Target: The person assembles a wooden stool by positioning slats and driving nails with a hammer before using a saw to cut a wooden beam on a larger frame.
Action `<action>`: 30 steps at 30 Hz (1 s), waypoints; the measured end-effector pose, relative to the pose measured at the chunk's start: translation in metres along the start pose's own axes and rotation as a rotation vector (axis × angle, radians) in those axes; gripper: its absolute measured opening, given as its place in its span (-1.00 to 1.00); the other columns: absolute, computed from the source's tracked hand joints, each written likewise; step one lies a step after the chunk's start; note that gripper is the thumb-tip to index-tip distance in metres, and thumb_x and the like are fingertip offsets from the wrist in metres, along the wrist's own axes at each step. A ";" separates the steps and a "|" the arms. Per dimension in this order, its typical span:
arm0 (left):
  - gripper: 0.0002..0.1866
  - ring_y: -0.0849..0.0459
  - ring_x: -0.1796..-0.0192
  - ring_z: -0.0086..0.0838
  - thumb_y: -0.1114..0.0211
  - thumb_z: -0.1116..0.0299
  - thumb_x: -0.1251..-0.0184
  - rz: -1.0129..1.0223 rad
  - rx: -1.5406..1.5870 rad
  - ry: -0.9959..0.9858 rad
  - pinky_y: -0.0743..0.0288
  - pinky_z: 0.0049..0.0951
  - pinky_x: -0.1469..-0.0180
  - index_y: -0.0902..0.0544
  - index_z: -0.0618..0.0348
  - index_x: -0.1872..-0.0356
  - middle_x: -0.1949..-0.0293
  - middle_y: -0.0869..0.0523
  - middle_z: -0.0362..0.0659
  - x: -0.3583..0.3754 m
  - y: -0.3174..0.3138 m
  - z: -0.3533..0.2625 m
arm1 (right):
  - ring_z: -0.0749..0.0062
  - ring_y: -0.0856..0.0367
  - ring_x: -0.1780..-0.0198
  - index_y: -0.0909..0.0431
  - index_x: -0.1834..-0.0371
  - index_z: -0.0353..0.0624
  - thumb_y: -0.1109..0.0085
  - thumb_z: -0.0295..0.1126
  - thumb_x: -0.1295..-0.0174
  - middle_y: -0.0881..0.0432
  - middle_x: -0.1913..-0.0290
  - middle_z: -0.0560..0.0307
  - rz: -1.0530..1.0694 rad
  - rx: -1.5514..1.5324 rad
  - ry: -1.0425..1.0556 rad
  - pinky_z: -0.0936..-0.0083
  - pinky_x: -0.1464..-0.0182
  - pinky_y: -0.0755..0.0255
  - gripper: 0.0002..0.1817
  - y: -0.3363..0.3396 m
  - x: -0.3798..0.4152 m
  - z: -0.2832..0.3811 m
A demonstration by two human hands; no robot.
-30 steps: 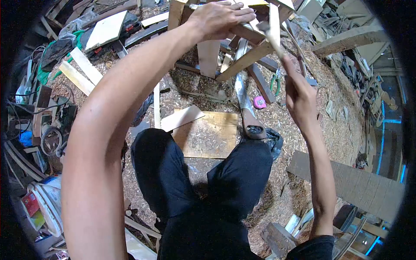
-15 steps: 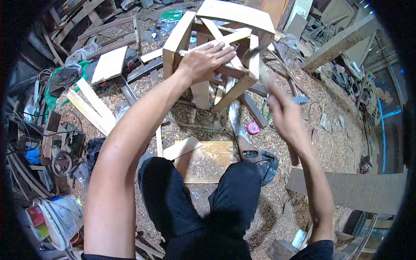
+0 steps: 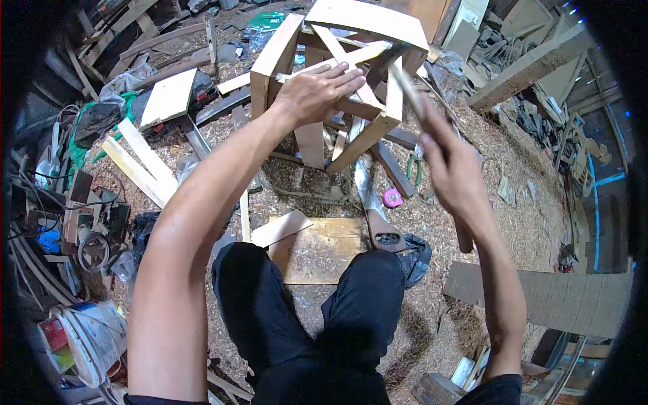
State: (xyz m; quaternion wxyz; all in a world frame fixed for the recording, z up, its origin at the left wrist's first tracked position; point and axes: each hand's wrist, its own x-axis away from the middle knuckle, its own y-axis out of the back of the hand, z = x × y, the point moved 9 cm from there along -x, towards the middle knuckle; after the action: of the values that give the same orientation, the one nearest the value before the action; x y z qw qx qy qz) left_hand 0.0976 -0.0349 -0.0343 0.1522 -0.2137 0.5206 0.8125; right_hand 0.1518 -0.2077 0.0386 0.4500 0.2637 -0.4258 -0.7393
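A wooden stool frame [image 3: 364, 138] stands in front of me, with two slats [image 3: 370, 55] crossed inside its open side. My left hand [image 3: 317, 89] lies flat over the slats, fingers stretched out and pressing on the wood. In my right hand [image 3: 453, 169] is a hammer [image 3: 413, 96], gripped around its wooden handle, whose lower end shows below the fist. Its dark head, a little blurred, is at the right end of the upper slat, beside the frame's right leg. A pale curved board [image 3: 368, 19] forms the far side of the frame.
Below the frame lie a handsaw [image 3: 372, 209], a pink tape measure [image 3: 392, 198] and green-handled pliers [image 3: 414, 169] on shavings. A flat board [image 3: 327, 250] rests between my knees. Loose planks [image 3: 145, 162] are at left, a white bucket [image 3: 94, 341] at lower left, a wide plank [image 3: 540, 297] at right.
The hammer in my right hand has shifted slightly up and left, its head now over the upper slat's end. My left hand stays on the slats.
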 end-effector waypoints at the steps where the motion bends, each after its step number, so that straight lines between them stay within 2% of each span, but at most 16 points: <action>1: -0.34 -0.41 -0.34 -0.55 -0.16 0.31 -0.20 -0.013 -0.048 -0.015 -0.25 -0.55 -0.42 -0.26 -0.14 -0.38 -0.38 -0.35 -0.40 0.000 -0.001 0.000 | 0.52 -0.51 0.42 -0.22 -0.44 0.20 0.04 -0.45 -0.36 -0.69 0.22 -0.17 -0.154 -0.083 0.075 0.42 0.31 -0.44 -0.43 0.014 -0.001 0.003; 2: -0.34 -0.41 -0.34 -0.55 -0.16 0.31 -0.20 -0.013 -0.050 -0.014 -0.25 -0.55 -0.42 -0.26 -0.14 -0.38 -0.38 -0.35 -0.40 0.001 -0.003 0.001 | 0.55 -0.50 0.43 -0.24 -0.43 0.20 0.03 -0.44 -0.36 -0.69 0.19 -0.18 -0.310 -0.168 0.153 0.43 0.31 -0.44 -0.44 0.028 0.001 0.006; 4: -0.28 -0.40 -0.35 -0.53 -0.25 0.26 -0.13 -0.010 -0.062 -0.020 -0.24 -0.52 -0.43 -0.25 -0.14 -0.39 -0.37 -0.36 -0.39 -0.001 0.003 -0.001 | 0.57 -0.46 0.44 -0.25 -0.43 0.19 0.03 -0.42 -0.37 -0.68 0.27 -0.04 -0.281 -0.150 0.129 0.45 0.35 -0.42 -0.46 0.021 0.001 -0.002; 6: -0.26 -0.41 -0.34 -0.52 -0.27 0.26 -0.11 0.047 -0.047 -0.014 -0.24 -0.51 -0.43 -0.25 -0.14 -0.39 -0.37 -0.36 -0.39 -0.001 0.009 -0.003 | -0.10 -0.58 -0.09 -0.29 -0.38 0.01 0.02 -0.44 -0.33 -0.54 -0.08 -0.33 0.032 0.054 0.064 0.23 -0.08 -0.45 -0.49 -0.006 -0.001 -0.006; 7: -0.25 -0.41 -0.34 -0.52 -0.30 0.25 -0.10 0.113 -0.033 -0.005 -0.23 -0.50 -0.43 -0.25 -0.13 -0.39 -0.37 -0.36 -0.39 0.001 0.008 -0.004 | -0.07 -0.53 -0.15 -0.28 -0.38 0.01 0.04 -0.44 -0.35 -0.49 -0.17 -0.28 0.096 0.038 -0.037 0.26 -0.13 -0.43 -0.49 -0.003 -0.001 -0.010; 8: -0.25 -0.41 -0.34 -0.52 -0.30 0.25 -0.10 0.115 -0.034 -0.002 -0.23 -0.50 -0.43 -0.25 -0.13 -0.39 -0.37 -0.36 -0.39 0.002 0.005 -0.002 | -0.07 -0.53 -0.15 -0.28 -0.38 0.01 0.04 -0.44 -0.35 -0.49 -0.17 -0.28 0.098 0.038 -0.034 0.26 -0.13 -0.43 -0.49 -0.001 -0.002 -0.006; 10: -0.24 -0.42 -0.33 -0.50 -0.31 0.27 -0.07 0.034 0.107 0.018 -0.23 -0.48 -0.44 -0.26 -0.14 -0.39 -0.37 -0.37 -0.40 0.000 0.002 0.000 | -0.08 -0.52 -0.15 -0.27 -0.39 0.00 0.04 -0.46 -0.33 -0.50 -0.15 -0.29 -0.169 -0.090 0.051 0.28 -0.16 -0.41 -0.48 0.024 0.001 0.004; 11: -0.27 -0.44 -0.32 -0.50 -0.26 0.32 -0.11 0.014 0.001 -0.011 -0.26 -0.49 -0.42 -0.26 -0.14 -0.39 -0.36 -0.39 -0.40 0.000 0.001 -0.001 | -0.09 -0.51 -0.16 -0.26 -0.39 0.00 0.04 -0.48 -0.33 -0.49 -0.15 -0.30 -0.273 -0.131 0.158 0.27 -0.17 -0.40 -0.47 0.027 0.003 0.009; 15: -0.37 -0.47 -0.29 -0.52 -0.10 0.45 -0.23 -0.006 -0.036 -0.003 -0.33 -0.55 -0.37 -0.27 -0.14 -0.38 -0.35 -0.40 -0.40 0.001 0.005 -0.004 | -0.08 -0.62 -0.02 -0.25 -0.40 0.01 0.04 -0.49 -0.32 -0.53 -0.09 -0.33 0.093 0.049 0.020 0.31 -0.07 -0.45 -0.46 -0.010 0.001 -0.005; 16: -0.37 -0.47 -0.29 -0.52 -0.10 0.45 -0.23 -0.001 -0.038 0.000 -0.33 -0.55 -0.37 -0.27 -0.14 -0.38 -0.35 -0.40 -0.40 0.003 0.003 -0.002 | -0.08 -0.62 -0.02 -0.25 -0.40 0.01 0.04 -0.49 -0.32 -0.53 -0.09 -0.33 0.097 0.047 0.023 0.31 -0.07 -0.45 -0.46 -0.007 0.000 -0.002; 19: -0.29 -0.46 -0.30 -0.50 -0.22 0.37 -0.13 -0.051 -0.077 -0.031 -0.30 -0.54 -0.39 -0.27 -0.14 -0.38 -0.35 -0.39 -0.39 0.001 0.006 -0.003 | -0.17 -0.62 0.04 -0.25 -0.41 0.04 -0.01 -0.44 -0.29 -0.56 -0.04 -0.34 -0.254 -0.144 0.103 0.26 -0.07 -0.46 -0.43 0.029 0.001 0.004; 22: -0.18 -0.44 -0.32 -0.48 -0.35 0.27 0.01 0.005 0.048 0.002 -0.27 -0.52 -0.42 -0.26 -0.14 -0.39 -0.36 -0.38 -0.38 0.001 0.006 -0.001 | -0.05 -0.68 0.09 -0.23 -0.42 0.08 0.00 -0.41 -0.32 -0.59 -0.01 -0.32 -0.080 0.105 0.231 0.25 -0.03 -0.48 -0.44 -0.011 0.000 -0.003; 24: -0.08 -0.42 -0.34 -0.45 -0.44 0.19 0.12 0.015 -0.039 -0.012 -0.24 -0.51 -0.44 -0.25 -0.13 -0.39 -0.37 -0.36 -0.37 0.002 0.008 -0.004 | -0.03 -0.69 0.14 -0.24 -0.42 0.09 0.01 -0.41 -0.32 -0.60 0.01 -0.32 -0.041 0.086 0.125 0.22 0.02 -0.48 -0.44 -0.002 -0.002 -0.008; 25: -0.20 -0.42 -0.33 -0.49 -0.34 0.25 -0.06 0.053 -0.003 0.001 -0.25 -0.53 -0.43 -0.23 -0.15 -0.40 -0.37 -0.36 -0.39 0.003 0.006 -0.001 | 0.00 -0.70 0.18 -0.24 -0.42 0.11 0.02 -0.40 -0.33 -0.61 0.03 -0.31 0.003 0.061 0.027 0.20 0.06 -0.48 -0.45 0.003 -0.004 -0.006; 28: -0.28 -0.42 -0.33 -0.54 -0.22 0.33 -0.17 -0.016 -0.093 -0.019 -0.25 -0.56 -0.42 -0.22 -0.19 -0.41 -0.38 -0.35 -0.41 0.001 0.001 -0.001 | 0.02 -0.71 0.24 -0.27 -0.40 0.13 0.02 -0.41 -0.33 -0.62 0.05 -0.28 0.026 -0.046 -0.149 0.21 0.13 -0.49 -0.46 0.010 -0.005 -0.011; 30: -0.34 -0.43 -0.31 -0.59 -0.11 0.42 -0.24 -0.047 -0.093 -0.012 -0.28 -0.61 -0.40 -0.22 -0.22 -0.40 -0.37 -0.35 -0.44 0.003 -0.002 -0.006 | -0.02 -0.70 0.21 -0.27 -0.40 0.10 0.03 -0.44 -0.33 -0.62 0.05 -0.30 -0.277 -0.076 0.203 0.25 0.10 -0.49 -0.46 0.019 0.000 0.003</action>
State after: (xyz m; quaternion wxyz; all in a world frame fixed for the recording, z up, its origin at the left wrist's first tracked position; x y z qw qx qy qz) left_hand 0.0967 -0.0391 -0.0395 0.1644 -0.2276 0.4761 0.8333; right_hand 0.1576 -0.2107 0.0567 0.3942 0.3761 -0.3096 -0.7793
